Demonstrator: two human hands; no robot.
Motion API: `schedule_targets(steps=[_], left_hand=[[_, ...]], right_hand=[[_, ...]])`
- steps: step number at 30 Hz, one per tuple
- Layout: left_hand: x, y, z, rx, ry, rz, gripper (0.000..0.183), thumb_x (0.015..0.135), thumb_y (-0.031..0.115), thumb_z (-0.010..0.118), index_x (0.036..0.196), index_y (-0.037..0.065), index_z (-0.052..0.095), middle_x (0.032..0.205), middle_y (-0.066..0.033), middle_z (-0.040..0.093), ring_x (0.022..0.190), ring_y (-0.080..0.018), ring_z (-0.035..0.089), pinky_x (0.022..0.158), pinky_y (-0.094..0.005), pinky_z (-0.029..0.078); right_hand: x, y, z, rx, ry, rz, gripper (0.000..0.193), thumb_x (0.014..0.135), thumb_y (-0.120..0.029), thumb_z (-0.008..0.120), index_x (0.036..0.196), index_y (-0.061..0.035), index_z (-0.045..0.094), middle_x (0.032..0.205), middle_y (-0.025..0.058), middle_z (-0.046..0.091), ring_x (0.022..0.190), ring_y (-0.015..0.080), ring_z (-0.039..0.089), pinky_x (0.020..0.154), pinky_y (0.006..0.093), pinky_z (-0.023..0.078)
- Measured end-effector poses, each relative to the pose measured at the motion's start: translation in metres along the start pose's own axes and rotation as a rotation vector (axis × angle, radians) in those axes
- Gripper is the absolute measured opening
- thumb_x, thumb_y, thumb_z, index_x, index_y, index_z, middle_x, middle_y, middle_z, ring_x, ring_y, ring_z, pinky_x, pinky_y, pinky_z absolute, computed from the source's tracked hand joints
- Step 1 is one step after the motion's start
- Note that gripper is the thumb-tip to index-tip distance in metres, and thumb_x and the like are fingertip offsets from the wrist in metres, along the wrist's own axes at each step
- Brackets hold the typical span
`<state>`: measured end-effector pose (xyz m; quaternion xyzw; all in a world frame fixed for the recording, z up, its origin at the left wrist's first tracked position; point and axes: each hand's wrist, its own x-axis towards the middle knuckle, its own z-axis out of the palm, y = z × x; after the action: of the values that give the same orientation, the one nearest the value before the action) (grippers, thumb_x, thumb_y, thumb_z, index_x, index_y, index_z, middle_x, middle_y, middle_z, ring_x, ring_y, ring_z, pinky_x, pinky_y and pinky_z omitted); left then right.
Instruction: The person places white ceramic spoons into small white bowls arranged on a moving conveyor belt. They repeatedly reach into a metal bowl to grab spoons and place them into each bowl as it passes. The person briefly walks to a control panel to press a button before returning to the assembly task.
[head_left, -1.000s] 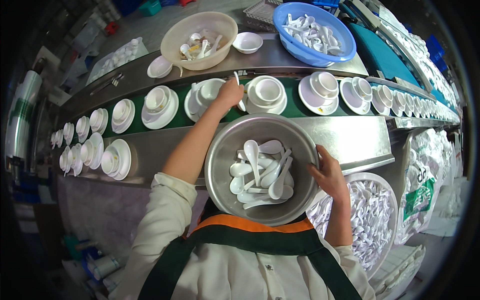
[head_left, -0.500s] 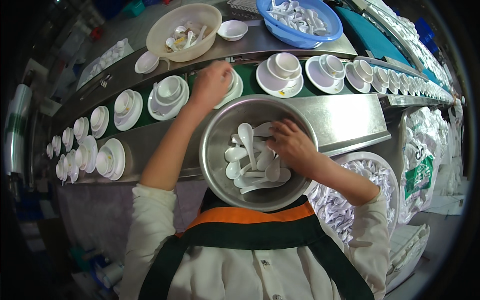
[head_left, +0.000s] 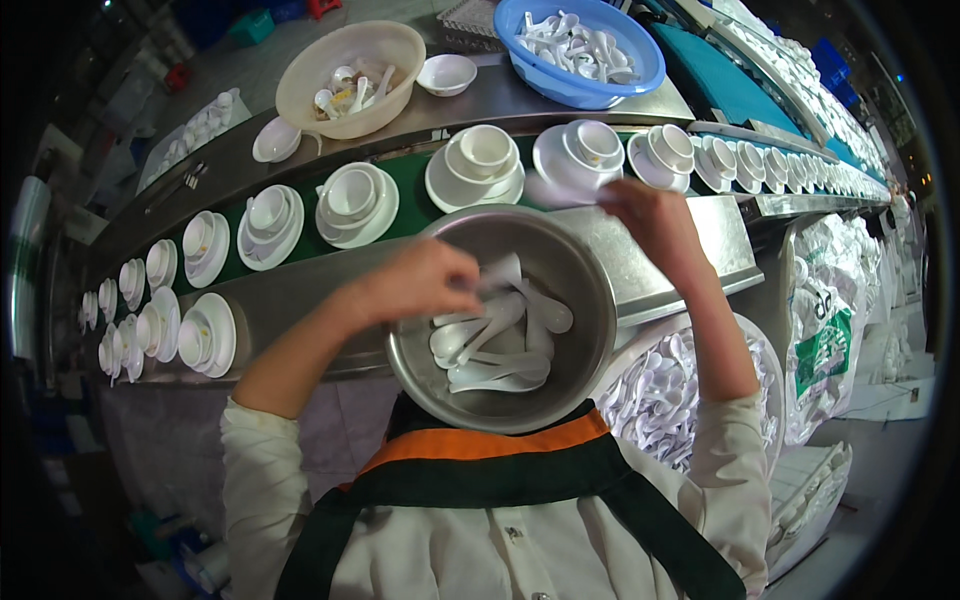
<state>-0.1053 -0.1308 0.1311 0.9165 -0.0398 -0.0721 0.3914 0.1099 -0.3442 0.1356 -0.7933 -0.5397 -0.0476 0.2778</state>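
A round steel bowl [head_left: 592, 330] in front of my body holds several white soup spoons [head_left: 505, 320]. My left hand [head_left: 440, 278] is over its left side, blurred by motion. The left fingers are bent together at the end of a white spoon [head_left: 503, 270]. Beyond the bowl's right rim, my right hand [head_left: 640, 212] is beside a set of stacked white crockery [head_left: 592, 143] on the green belt. From its fingertips a smeared white spoon [head_left: 550, 192] points left over the set's near edge.
The green belt [head_left: 412, 180] carries a row of plate-and-bowl sets. Along the far ledge stand a cream basin [head_left: 290, 90] and a blue basin [head_left: 640, 88], both with spoons, and a small white bowl [head_left: 446, 75]. At my right is a large tub of spoons [head_left: 650, 390].
My left hand has come back from a crockery set to the steel bowl. The right hand has left the bowl for the belt with a spoon. The sets have shifted leftward.
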Motion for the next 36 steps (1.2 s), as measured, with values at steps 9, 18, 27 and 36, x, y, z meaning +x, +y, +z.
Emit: schedule_targets(steps=[9,18,27,36], left_hand=[[0.045,-0.188,-0.006,-0.253,0.700,-0.672,0.023,0.086,0.017,0.053,0.076,-0.003,0.059,0.055,-0.0117,0.059,0.038,-0.0191,0.055,0.038,-0.0326,0.043],[0.004,-0.209,-0.025,0.513,0.670,-0.721,0.031,0.081,0.029,0.059,0.085,-0.001,0.065,0.081,-0.0234,0.063,0.078,-0.0400,0.061,0.073,-0.0450,0.049],[0.005,-0.010,0.054,0.584,-0.041,-0.003,0.049,0.064,0.045,0.075,0.079,0.001,0.061,0.080,-0.0124,0.057,0.080,-0.0278,0.056,0.070,-0.0385,0.044],[0.000,-0.005,0.090,0.483,-0.313,0.050,0.036,0.066,0.009,0.066,0.096,-0.005,0.054,0.086,-0.0202,0.060,0.087,-0.0334,0.059,0.073,-0.0432,0.047]], right_hand=[[0.018,0.095,0.142,-0.414,0.064,-0.024,0.011,0.082,-0.021,0.057,0.087,-0.0106,0.058,0.078,0.0087,0.065,0.071,0.0245,0.065,0.058,0.0361,0.049],[0.000,0.116,0.108,-0.444,0.180,0.068,0.009,0.083,-0.013,0.050,0.090,-0.0090,0.055,0.081,0.0106,0.064,0.075,0.0271,0.064,0.063,0.0385,0.050],[0.026,0.088,0.106,-0.502,-0.256,0.277,0.030,0.085,-0.039,0.056,0.094,-0.0114,0.064,0.077,0.0162,0.065,0.074,0.0307,0.065,0.065,0.0421,0.051],[-0.041,-0.048,0.079,-0.581,-0.541,-0.393,0.009,0.078,-0.015,0.055,0.079,-0.0100,0.062,0.067,0.0061,0.063,0.056,0.0212,0.062,0.048,0.0326,0.044]])
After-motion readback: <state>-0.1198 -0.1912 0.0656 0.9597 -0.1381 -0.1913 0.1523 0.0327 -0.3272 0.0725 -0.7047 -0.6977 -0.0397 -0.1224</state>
